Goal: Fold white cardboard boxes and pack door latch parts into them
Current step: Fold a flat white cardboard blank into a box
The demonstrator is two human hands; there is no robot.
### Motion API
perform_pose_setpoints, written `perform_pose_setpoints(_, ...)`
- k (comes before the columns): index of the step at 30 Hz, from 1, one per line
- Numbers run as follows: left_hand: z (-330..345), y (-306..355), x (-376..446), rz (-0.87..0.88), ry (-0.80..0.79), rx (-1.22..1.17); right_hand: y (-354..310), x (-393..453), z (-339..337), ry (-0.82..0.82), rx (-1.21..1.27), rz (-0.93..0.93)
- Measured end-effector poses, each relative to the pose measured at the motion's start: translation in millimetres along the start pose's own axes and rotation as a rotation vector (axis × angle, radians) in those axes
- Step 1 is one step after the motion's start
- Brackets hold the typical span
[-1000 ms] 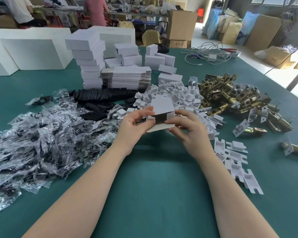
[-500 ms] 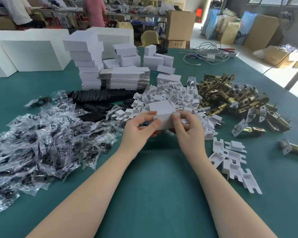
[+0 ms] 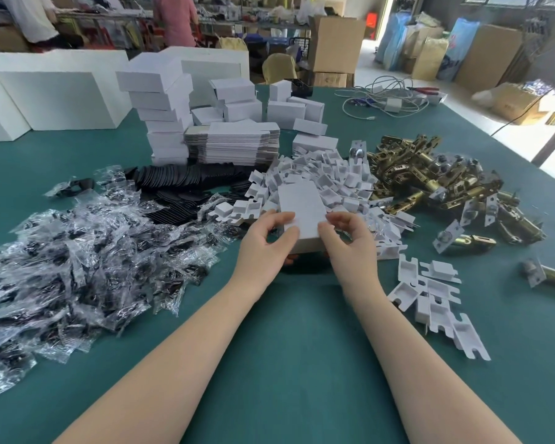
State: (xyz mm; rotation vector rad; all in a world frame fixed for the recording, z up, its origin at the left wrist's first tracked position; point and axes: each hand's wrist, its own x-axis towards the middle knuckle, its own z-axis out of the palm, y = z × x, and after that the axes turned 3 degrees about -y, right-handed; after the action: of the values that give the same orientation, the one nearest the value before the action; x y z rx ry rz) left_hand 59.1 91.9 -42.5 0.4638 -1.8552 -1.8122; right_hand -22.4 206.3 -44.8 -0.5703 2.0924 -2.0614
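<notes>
1. White cardboard box (image 3: pixel 303 216): folded up, held just above the green table (image 3: pixel 289 347), in front of the white inserts (image 3: pixel 327 184).
2. My left hand (image 3: pixel 263 241): grasps the box's near left edge.
3. My right hand (image 3: pixel 350 241): pinches its near right corner.
4. Step, as I judge: closing the box end.
5. Next call: tuck the flap, then fetch a brass latch (image 3: pixel 430 174).

Bare forearms, bare hands, no sleeves
</notes>
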Motion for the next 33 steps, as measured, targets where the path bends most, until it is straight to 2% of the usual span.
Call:
perform_pose_setpoints(4,0.9,-0.9,0.2,-0.009,-0.01,0.004,3.0,0.9,-0.7,-0.017,0.07,0.082)
perform_pose_setpoints(10,1.9,3.7,-0.4,-0.029,0.008,-0.234,-1.4,2.7,-1.3,-0.068,0.319,0.126)
perform_pose_setpoints(18,-2.0,7.3,1.6,-0.076,-0.077,-0.385,-0.2,5.3,-5.6,-0.226,0.257,0.077)
perform_pose_setpoints(33,-6.3,2.4,3.5,0.032,-0.087,-0.054,-0.4,3.4,-3.6,-0.176,0.125,-0.021)
